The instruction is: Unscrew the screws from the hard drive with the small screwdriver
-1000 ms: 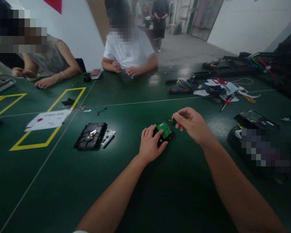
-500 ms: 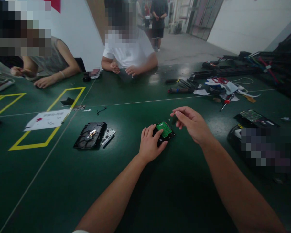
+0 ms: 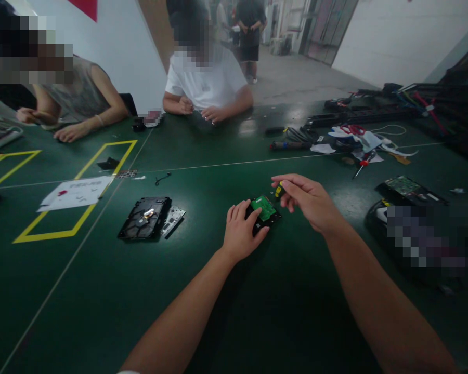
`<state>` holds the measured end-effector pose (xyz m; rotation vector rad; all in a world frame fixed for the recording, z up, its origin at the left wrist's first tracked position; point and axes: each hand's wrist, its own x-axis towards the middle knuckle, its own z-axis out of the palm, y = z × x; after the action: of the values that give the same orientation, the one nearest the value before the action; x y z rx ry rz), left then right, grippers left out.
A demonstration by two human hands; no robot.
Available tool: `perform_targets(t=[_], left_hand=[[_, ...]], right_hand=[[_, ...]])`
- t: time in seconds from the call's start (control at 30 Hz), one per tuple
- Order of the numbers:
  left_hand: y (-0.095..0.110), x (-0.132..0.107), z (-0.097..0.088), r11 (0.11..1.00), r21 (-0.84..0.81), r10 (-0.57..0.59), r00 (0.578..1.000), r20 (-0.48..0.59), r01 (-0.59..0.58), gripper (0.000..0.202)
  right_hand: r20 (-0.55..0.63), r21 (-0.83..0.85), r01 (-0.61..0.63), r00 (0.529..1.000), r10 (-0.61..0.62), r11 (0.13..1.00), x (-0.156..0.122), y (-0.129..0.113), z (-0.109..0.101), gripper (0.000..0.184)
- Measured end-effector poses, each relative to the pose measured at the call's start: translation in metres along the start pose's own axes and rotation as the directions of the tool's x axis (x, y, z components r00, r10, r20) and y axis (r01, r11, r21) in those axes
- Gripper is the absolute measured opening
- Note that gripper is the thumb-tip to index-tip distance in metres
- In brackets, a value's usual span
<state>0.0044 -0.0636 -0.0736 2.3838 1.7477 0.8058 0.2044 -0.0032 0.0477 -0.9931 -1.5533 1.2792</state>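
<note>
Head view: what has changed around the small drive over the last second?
The right hand edged slightly left, fingers shifting on the yellow-and-black screwdriver at the far corner of the small drive. Nothing picked up or let go. The left hand still holds that drive down; the opened drive to its left is unmoved.

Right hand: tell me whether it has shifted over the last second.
Yes. The right hand, pinching a small yellow-and-black tool, has edged slightly left, its fingertips nearer the green circuit board on the drive under the left hand.
</note>
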Motion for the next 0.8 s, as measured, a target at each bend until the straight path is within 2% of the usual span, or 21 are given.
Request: perform_targets(t=[0.17,0.37,0.57,0.8], left_hand=[[0.0003,0.0004,-0.0009,1.0,-0.002,0.002,1.0,0.001,-0.002,0.056],[0.0013,0.0005,-0.0014,1.0,-0.01,0.003,1.0,0.001,-0.003,0.056],[0.0012,0.0006,-0.0017,1.0,-0.01,0.005,1.0,0.0,-0.005,0.055],[0.0003,0.0004,-0.001,1.0,-0.004,0.008,1.0,0.0,-0.008,0.056]], right_hand=[[-0.027,-0.086,-0.005,1.0,0.003,0.996,0.0004,0.0002,-0.0011,0.028],[-0.097,-0.002,-0.026,0.995,0.026,1.0,0.0007,0.0023,0.0011,0.033],[-0.086,0.042,-0.02,0.996,0.024,0.999,0.0024,0.0015,-0.0011,0.02],[-0.034,-0.076,-0.029,0.999,0.026,0.997,0.0002,0.0002,-0.0005,0.026]])
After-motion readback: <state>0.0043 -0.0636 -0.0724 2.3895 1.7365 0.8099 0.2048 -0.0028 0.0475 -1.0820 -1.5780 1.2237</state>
